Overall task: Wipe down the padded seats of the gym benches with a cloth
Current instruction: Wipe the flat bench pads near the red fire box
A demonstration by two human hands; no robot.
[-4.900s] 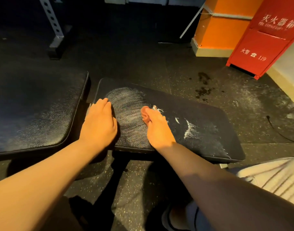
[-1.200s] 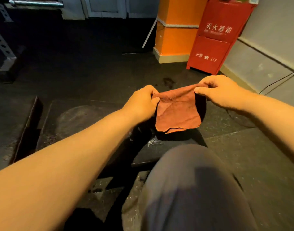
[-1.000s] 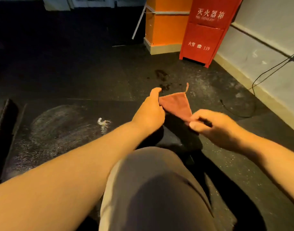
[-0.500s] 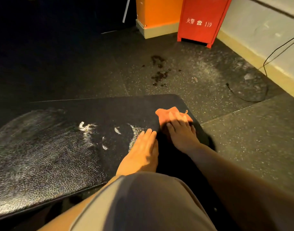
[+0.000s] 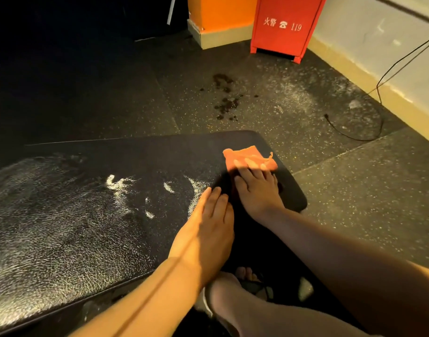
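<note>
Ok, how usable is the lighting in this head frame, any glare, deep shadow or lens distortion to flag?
Head view: warm, uneven light; the top left floor falls to near black; the right hand on the folded orange cloth lies in shadow, the left hand is brightly lit; white streaks glint on the black padded bench seat; the wide angle bends the red fire cabinet and wall edge.

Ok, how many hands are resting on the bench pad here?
2. The left hand lies flat on the bench pad near its front edge; the right hand presses the orange cloth at the pad's far right corner.
</note>
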